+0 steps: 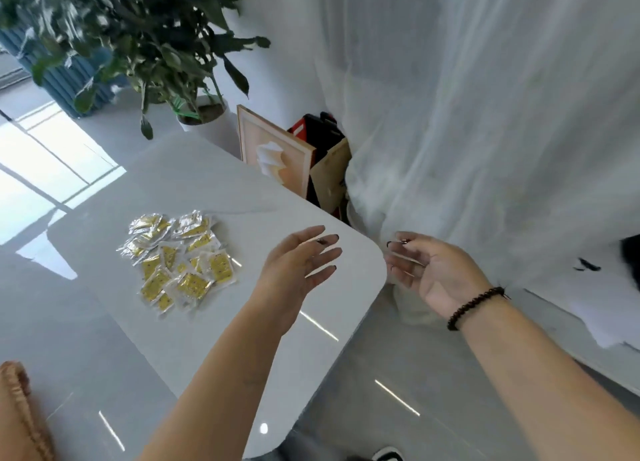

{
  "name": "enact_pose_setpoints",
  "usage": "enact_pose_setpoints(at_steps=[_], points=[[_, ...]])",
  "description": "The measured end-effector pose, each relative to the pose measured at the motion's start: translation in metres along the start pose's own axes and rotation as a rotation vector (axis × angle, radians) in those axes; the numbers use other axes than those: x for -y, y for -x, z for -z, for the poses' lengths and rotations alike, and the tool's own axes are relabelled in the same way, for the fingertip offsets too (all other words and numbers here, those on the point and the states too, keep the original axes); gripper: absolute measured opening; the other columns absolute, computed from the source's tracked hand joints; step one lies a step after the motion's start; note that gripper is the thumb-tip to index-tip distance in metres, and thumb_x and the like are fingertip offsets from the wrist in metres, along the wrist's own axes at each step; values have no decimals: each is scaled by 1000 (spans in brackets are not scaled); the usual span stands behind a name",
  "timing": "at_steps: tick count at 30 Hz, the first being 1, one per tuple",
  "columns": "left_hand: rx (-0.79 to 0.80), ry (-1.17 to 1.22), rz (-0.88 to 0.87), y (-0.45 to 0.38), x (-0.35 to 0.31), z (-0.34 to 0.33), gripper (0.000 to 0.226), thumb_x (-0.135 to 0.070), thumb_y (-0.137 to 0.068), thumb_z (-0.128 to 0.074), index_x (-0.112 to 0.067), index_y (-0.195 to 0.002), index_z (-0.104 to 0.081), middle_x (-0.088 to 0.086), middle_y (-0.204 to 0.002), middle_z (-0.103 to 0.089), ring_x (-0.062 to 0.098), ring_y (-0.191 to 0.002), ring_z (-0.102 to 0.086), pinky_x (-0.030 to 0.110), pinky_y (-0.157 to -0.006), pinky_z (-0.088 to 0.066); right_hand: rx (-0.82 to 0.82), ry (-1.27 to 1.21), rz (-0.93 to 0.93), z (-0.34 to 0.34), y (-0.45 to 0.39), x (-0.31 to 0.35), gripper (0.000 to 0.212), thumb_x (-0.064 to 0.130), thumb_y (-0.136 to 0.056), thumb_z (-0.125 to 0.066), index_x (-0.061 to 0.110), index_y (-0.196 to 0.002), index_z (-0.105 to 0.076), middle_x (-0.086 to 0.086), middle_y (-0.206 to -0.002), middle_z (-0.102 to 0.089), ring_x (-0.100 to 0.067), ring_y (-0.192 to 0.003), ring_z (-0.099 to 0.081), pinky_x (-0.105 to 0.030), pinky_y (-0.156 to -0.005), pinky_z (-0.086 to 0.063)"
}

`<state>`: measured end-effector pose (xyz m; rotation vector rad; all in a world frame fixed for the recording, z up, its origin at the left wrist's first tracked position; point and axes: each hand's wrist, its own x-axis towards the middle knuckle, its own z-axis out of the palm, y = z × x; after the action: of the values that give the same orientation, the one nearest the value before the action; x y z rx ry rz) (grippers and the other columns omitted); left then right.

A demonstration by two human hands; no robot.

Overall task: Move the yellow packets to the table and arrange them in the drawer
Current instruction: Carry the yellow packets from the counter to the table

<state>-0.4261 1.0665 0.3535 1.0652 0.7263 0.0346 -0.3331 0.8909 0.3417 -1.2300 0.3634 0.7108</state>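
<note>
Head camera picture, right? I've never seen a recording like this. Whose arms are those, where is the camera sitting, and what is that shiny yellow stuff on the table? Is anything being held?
There is no machine here: a person wears one wide-angle camera on the head, looking forward and down, so you see that person's own two bare arms. The left hand is open above the white table, fingers spread. The right hand, with a dark bead bracelet on its wrist, is open too, just past the table's rounded corner. Neither holds anything. The shiny stuff is a loose pile of yellow packets in clear wrappers, lying on the table to the left of the hands. Behind stand a potted plant, a framed picture leaning upright, and a white curtain. No drawer shows in this picture.
</note>
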Motion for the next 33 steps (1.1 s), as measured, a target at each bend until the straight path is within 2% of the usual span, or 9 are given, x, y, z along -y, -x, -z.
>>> enact_pose_setpoints(at_steps=[6, 8, 10, 17, 20, 23, 27, 33], points=[[244, -214, -28, 46, 10, -128, 26, -3, -95, -50, -12, -116, -62, 5, -105, -75, 21, -99, -71, 36, -89, -55, -167, -119, 124, 123, 87, 61, 21, -1, -91, -45, 7, -88, -64, -8, -79, -67, -22, -72, -65, -28, -64, -51], [326, -273, -32, 56, 17, -169, 27, -2, -95, -50, -12, -117, -62, 5, -104, -75, 21, -99, -71, 39, -92, -54, -240, -174, 152, 162, 115, 74, 21, 0, -91, -45, 8, -88, -64, -7, -78, -67, -20, -68, -66, -26, -58, -53], [415, -327, -31, 65, 24, -207, 27, -2, -95, -50, -12, -117, -63, 4, -103, -75, 22, -99, -71, 40, -92, -53, -306, -234, 188, 200, 142, 84, 21, 1, -92, -45, 9, -87, -64, -6, -78, -67, -18, -67, -67, -23, -53, -54], [668, -456, -6, 90, 50, -316, 27, -3, -94, -50, -15, -114, -64, 2, -102, -75, 19, -98, -71, 33, -85, -53, -535, -379, 294, 299, 213, 93, 20, 1, -91, -46, 8, -88, -65, -6, -76, -68, -18, -65, -66, -23, -51, -53], [729, -500, 13, 92, 61, -349, 26, -4, -95, -50, -15, -114, -64, 2, -102, -75, 19, -98, -71, 36, -89, -54, -614, -421, 292, 326, 220, 93, 20, 1, -91, -46, 8, -88, -64, -6, -78, -67, -19, -68, -64, -25, -55, -51], [771, -543, 53, 85, 71, -378, 26, -3, -94, -50, -15, -113, -65, 3, -102, -75, 19, -97, -72, 37, -92, -53, -669, -453, 275, 349, 213, 96, 20, 1, -90, -46, 9, -89, -64, -6, -79, -67, -18, -67, -64, -24, -52, -51], [821, -610, 87, 57, 83, -419, 26, -4, -94, -51, -15, -112, -65, 3, -103, -75, 20, -98, -71, 36, -91, -53, -715, -473, 268, 375, 190, 110, 20, 1, -91, -46, 8, -92, -64, -7, -83, -67, -20, -72, -64, -27, -60, -49], [912, -704, 132, -1, 99, -496, 27, -4, -92, -53, -16, -113, -65, 0, -101, -75, 17, -97, -71, 29, -81, -55, -792, -610, 319, 419, 155, 147, 18, 3, -92, -46, 8, -91, -63, -7, -83, -65, -20, -74, -62, -28, -64, -48]])
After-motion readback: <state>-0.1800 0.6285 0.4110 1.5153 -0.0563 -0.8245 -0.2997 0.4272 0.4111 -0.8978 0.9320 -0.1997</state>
